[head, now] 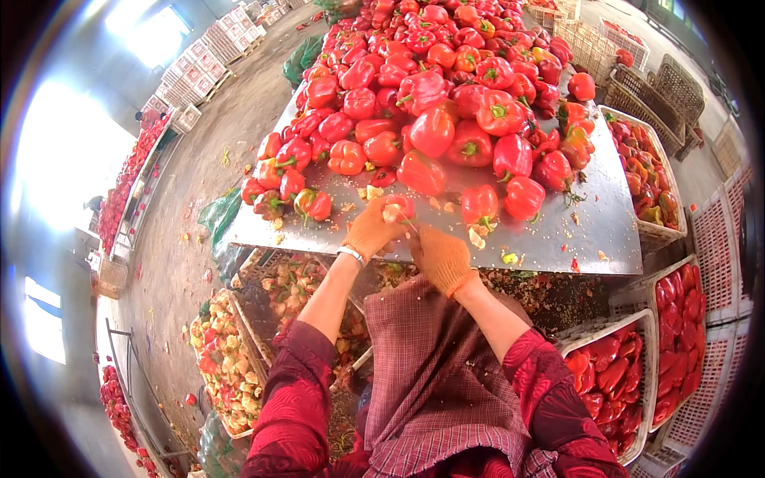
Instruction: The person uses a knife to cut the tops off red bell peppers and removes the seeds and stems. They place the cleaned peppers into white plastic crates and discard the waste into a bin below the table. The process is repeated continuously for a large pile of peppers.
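Note:
My left hand [370, 228], in an orange knit work glove, grips a red bell pepper [401, 206] above the near edge of a metal table [418, 230]. A pale cut patch shows on that pepper. Close beside it, my right hand [443, 257], gloved alike, is closed around a slim tool; only its thin tip [411, 224] shows, pointing at the pepper. Whole red bell peppers [433, 131] are heaped across the table beyond both hands. Loose seeds and pale core scraps [476, 238] lie on the metal near my right hand.
Below the table at left stands a crate of cut-out pepper cores [230, 370]. Crates of red pepper pieces [606, 370] are at lower right, and another crate of peppers [642, 173] flanks the table. Green mesh [221, 215] hangs by the left corner.

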### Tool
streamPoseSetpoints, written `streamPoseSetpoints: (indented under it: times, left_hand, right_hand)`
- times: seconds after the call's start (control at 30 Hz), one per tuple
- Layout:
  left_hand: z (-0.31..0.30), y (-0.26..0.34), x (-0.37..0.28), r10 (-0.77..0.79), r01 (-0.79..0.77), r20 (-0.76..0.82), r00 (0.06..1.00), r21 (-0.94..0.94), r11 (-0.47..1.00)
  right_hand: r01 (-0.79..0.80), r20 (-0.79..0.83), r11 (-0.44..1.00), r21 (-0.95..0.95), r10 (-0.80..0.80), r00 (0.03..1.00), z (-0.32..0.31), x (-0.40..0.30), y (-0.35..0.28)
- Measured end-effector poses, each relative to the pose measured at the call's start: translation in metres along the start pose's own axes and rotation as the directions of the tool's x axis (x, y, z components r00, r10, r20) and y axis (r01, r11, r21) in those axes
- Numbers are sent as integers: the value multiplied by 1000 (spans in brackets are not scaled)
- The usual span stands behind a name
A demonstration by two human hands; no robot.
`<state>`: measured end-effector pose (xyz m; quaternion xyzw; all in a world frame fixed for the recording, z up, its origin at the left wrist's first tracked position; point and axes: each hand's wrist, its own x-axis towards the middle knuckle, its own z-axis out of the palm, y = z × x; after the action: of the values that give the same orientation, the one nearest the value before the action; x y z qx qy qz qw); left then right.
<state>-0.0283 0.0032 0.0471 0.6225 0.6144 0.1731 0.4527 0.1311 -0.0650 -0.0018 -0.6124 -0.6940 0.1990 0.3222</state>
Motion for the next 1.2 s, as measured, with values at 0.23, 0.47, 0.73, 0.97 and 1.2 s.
streamPoseSetpoints:
  times: [0.23,0.47,0.73,0.97,1.2]
  left_hand:
    - [-9,0,11,-15,21,102,995,-57,998]
    - [1,1,7,83,-76,-26,996,203,976]
    - [6,-6,18,291,-219,-26,956,592,775]
    - [0,3,-18,196,-83,215,957,-446,891]
    - [44,54,-86,453,57,386,804,-808,587]
  right_hand:
    - [-116,70,993,-28,118,991,13,-3,1]
    - [-154,166,987,-36,157,974,11,3,7]
    - [-229,248,969,93,200,948,21,11,11]
    - [-542,462,156,826,362,809,-62,-35,28]
    - [-404,419,-371,836,-43,907,-80,-57,19]
